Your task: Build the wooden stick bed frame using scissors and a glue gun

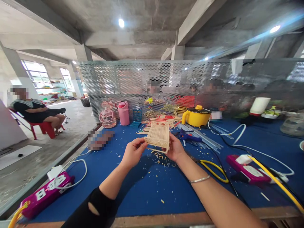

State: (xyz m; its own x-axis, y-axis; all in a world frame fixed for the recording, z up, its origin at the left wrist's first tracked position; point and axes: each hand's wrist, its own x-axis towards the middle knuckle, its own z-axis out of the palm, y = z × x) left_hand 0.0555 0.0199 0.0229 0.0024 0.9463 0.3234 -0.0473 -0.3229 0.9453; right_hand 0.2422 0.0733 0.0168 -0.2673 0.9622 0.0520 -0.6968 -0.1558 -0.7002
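A small box-like model built from pale wooden sticks [157, 132] is held up above the blue table, between both hands. My left hand [133, 152] pinches its lower left corner with thumb and fingers. On the opposite side, my right hand [175, 148] grips the right edge, its fingers partly hidden behind the model. Right of the model lies a blue hot glue gun [190, 136] among clear glue sticks [210, 141]. Behind it is a pile of loose wooden sticks [163, 119], some red. Yellow-handled pliers or cutters [215, 171] rest near my right forearm.
Purple power strips lie at the left [48, 193] and right [249, 171], with trailing cables. A yellow electric pot [198, 116], a pink bottle [123, 114] and a clear pink-lidded jug [108, 117] stand before a perforated metal screen [133, 76]. A person sits on a red chair at left.
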